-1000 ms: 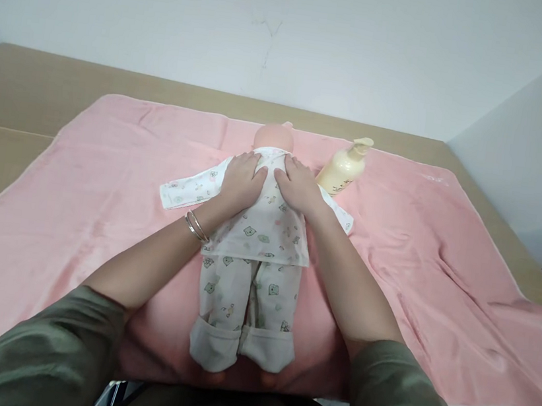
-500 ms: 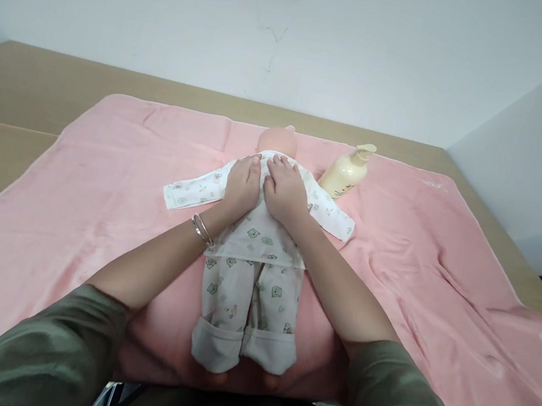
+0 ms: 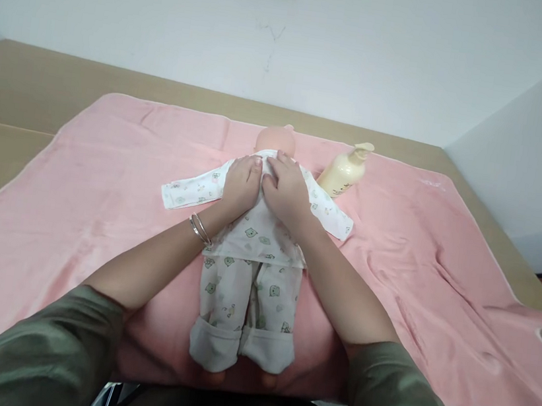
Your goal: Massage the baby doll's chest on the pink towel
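A baby doll (image 3: 276, 140) lies on a pink blanket, its head toward the wall. It wears a white patterned top (image 3: 259, 235) with both sleeves spread out, and matching trousers (image 3: 224, 290) with turned-up cuffs. My left hand (image 3: 242, 184) rests flat on the upper left of the top, its thumb beside the fingers. On the upper right of the top lies my right hand (image 3: 286, 190), palm down with its fingers slightly apart. Neither hand grips anything. The doll's face is hidden.
A cream pump bottle (image 3: 344, 171) leans on the blanket beside the doll's right-hand sleeve. The pink blanket (image 3: 104, 181) covers most of the wooden table (image 3: 68, 73) and is wrinkled on the right. A white wall stands behind the table.
My right hand's fingers have lifted or shifted slightly on the top. My left hand stays in place on the top. The whole view has moved very slightly.
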Demonstrator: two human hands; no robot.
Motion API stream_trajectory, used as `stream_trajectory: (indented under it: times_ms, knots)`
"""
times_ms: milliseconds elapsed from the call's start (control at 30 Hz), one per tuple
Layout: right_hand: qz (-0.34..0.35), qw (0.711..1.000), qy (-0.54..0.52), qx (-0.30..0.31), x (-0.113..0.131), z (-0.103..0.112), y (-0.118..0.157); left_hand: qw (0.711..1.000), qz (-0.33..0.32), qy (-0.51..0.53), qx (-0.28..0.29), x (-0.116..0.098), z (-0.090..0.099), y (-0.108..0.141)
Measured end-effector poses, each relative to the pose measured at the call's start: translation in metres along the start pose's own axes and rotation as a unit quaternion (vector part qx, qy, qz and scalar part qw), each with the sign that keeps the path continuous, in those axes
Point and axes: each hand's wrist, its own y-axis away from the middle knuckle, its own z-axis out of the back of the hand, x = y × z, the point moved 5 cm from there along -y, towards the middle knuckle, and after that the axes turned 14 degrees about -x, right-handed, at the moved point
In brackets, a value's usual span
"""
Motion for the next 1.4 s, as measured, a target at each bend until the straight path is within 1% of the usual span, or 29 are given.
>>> stream_trajectory:
  times_ms: [100,233,267,400,500,600,700,767,833,900,933,1000,1033,1100,1167,1233,1300,1367,1400]
  knots:
    - [-0.016,0.999,0.013,-0.029,0.002,0.007,0.0,1.0,0.021,0.009,-0.016,0.0,0.002,0.0]
    - [-0.038,0.999,0.038,-0.001,0.001,0.003,0.003,0.999,0.03,0.006,-0.011,-0.001,0.001,0.0]
    - [-0.04,0.999,0.036,-0.004,0.0,0.003,0.003,0.999,0.031,0.005,-0.012,0.0,0.001,0.0]
    - [-0.045,0.997,0.032,-0.047,-0.004,0.005,0.002,0.999,0.036,-0.008,-0.01,0.002,-0.001,0.0]
    - [-0.036,0.998,0.053,-0.025,-0.004,0.0,0.003,0.999,0.04,-0.037,-0.001,0.002,0.0,-0.002]
    - [-0.01,0.997,0.073,-0.001,0.0,0.002,0.002,0.997,0.013,-0.071,0.027,-0.005,0.001,-0.005]
    - [-0.003,0.997,0.071,-0.009,0.005,0.021,-0.003,0.992,-0.028,-0.103,0.061,-0.017,0.002,-0.001]
    - [-0.016,0.998,0.054,-0.026,0.004,0.043,-0.01,0.989,-0.051,-0.115,0.075,-0.029,0.003,0.008]
    - [-0.032,0.997,0.039,-0.052,-0.005,0.067,-0.017,0.986,-0.076,-0.114,0.091,-0.046,0.004,0.02]
    - [-0.046,0.994,0.032,-0.089,-0.023,0.09,-0.025,0.985,-0.091,-0.092,0.117,-0.066,0.005,0.031]
    - [-0.05,0.992,0.03,-0.112,-0.035,0.1,-0.029,0.985,-0.086,-0.071,0.133,-0.075,0.004,0.034]
    - [-0.048,0.985,0.019,-0.168,-0.064,0.118,-0.035,0.986,-0.053,-0.006,0.158,-0.091,0.002,0.033]
    - [-0.04,0.979,0.008,-0.2,-0.078,0.125,-0.038,0.986,-0.028,0.035,0.164,-0.097,-0.001,0.028]
    - [-0.032,0.968,-0.008,-0.25,-0.105,0.135,-0.041,0.979,0.018,0.12,0.164,-0.104,-0.011,0.009]
    - [-0.037,0.965,-0.005,-0.261,-0.121,0.138,-0.043,0.97,0.038,0.179,0.162,-0.106,-0.029,-0.019]
    - [-0.036,0.971,0.007,-0.236,-0.126,0.133,-0.045,0.967,0.031,0.201,0.155,-0.105,-0.052,-0.051]
    - [-0.025,0.979,0.012,-0.201,-0.121,0.126,-0.048,0.968,0.028,0.21,0.136,-0.104,-0.075,-0.083]
    - [-0.022,0.985,0.008,-0.169,-0.113,0.117,-0.05,0.965,0.043,0.218,0.14,-0.104,-0.095,-0.105]
    - [-0.027,0.988,0.005,-0.154,-0.11,0.113,-0.05,0.968,0.047,0.211,0.124,-0.104,-0.101,-0.113]
